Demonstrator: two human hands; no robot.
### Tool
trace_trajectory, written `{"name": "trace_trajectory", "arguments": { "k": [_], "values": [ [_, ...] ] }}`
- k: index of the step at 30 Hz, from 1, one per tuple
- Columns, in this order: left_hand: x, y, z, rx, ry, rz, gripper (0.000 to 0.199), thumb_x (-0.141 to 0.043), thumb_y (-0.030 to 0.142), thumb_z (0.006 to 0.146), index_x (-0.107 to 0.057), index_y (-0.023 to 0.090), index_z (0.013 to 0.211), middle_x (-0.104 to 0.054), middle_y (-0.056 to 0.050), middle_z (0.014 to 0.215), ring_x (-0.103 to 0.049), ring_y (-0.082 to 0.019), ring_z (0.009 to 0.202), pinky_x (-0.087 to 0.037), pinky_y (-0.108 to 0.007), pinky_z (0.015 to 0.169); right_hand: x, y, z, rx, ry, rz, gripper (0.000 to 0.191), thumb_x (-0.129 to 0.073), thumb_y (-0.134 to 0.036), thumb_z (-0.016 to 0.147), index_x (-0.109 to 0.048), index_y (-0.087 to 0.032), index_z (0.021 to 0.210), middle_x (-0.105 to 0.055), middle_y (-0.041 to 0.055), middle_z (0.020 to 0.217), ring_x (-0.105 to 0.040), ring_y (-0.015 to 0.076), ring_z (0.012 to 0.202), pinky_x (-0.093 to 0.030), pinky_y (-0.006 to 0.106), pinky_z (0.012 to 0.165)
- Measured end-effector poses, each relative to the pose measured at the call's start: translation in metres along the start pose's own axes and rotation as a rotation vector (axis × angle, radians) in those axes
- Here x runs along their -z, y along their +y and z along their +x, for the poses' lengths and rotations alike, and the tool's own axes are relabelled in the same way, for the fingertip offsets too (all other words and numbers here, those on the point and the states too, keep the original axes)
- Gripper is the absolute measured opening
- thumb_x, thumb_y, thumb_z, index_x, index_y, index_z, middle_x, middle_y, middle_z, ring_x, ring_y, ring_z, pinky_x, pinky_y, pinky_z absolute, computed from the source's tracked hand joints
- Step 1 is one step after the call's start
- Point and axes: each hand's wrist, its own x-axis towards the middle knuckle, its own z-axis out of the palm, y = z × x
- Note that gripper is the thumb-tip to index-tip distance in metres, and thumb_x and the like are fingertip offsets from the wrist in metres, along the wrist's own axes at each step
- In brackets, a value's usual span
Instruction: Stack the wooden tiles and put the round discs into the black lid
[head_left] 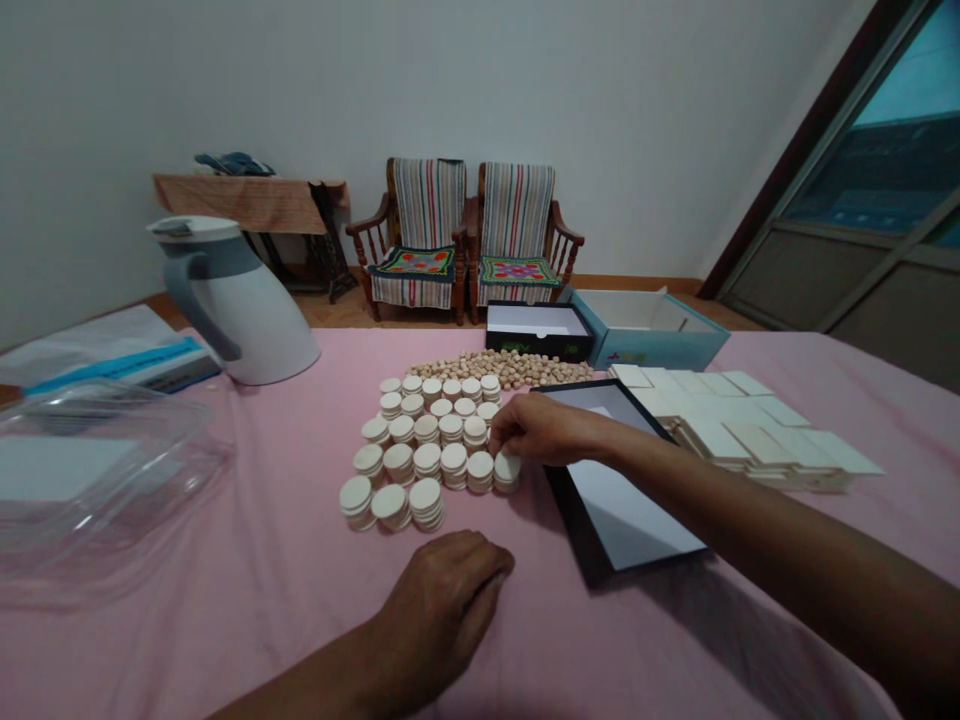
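Pale round wooden discs (427, 457) stand in short stacks, set out in rows on the pink cloth. My right hand (529, 428) reaches in at the right end of these rows, fingers bent down and closed around a disc stack that the hand mostly hides. Just in front of its wrist is another disc stack (507, 472). My left hand (450, 590) rests on the cloth nearer to me, fingers curled in, with nothing visible in it. A shallow black-edged box lid (630, 515) with a white inside lies beneath my right forearm.
Small wooden pieces (510, 368) lie heaped behind the discs. Square wooden tiles (750, 425) are stacked at right. A black box (538, 335) and a light-blue box (656, 345) stand at the back. At left are a white-grey jug (259, 310) and a clear plastic tray (97, 470).
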Motion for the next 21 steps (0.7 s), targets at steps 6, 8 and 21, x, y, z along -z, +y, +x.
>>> {"name": "trace_trajectory", "arguments": {
  "k": [6, 8, 21],
  "values": [
    [-0.001, -0.002, -0.001, 0.004, -0.008, -0.023, 0.021, -0.042, 0.009, 0.088, -0.06, 0.016, 0.096, -0.063, -0.006, 0.077, -0.057, -0.016, 0.07, -0.045, -0.026, 0.063, 0.001, 0.0, 0.002, -0.007, 0.034, -0.027, 0.03, -0.055, -0.001, 0.066, -0.074, -0.016, 0.083, -0.073, 0.0024, 0.084, -0.064, 0.0129, 0.078, -0.043, 0.019, 0.069],
    [0.0, -0.001, -0.001, 0.008, -0.009, -0.027, 0.021, -0.042, 0.009, 0.088, -0.059, 0.016, 0.096, -0.063, -0.006, 0.077, -0.057, -0.016, 0.071, -0.045, -0.026, 0.064, 0.005, 0.0, -0.001, 0.001, 0.069, -0.027, 0.029, -0.054, -0.002, 0.068, -0.074, -0.015, 0.085, -0.073, 0.0029, 0.084, -0.064, 0.0127, 0.077, -0.042, 0.02, 0.068],
    [-0.002, -0.002, -0.001, 0.015, 0.001, -0.03, 0.02, -0.042, 0.01, 0.088, -0.06, 0.016, 0.096, -0.063, -0.006, 0.078, -0.057, -0.016, 0.072, -0.046, -0.027, 0.065, -0.025, -0.028, -0.029, -0.161, 0.123, -0.398, 0.031, -0.057, -0.026, 0.077, -0.061, -0.012, 0.104, -0.068, 0.0166, 0.099, -0.064, 0.0265, 0.089, -0.044, 0.031, 0.066]
  ]
}}
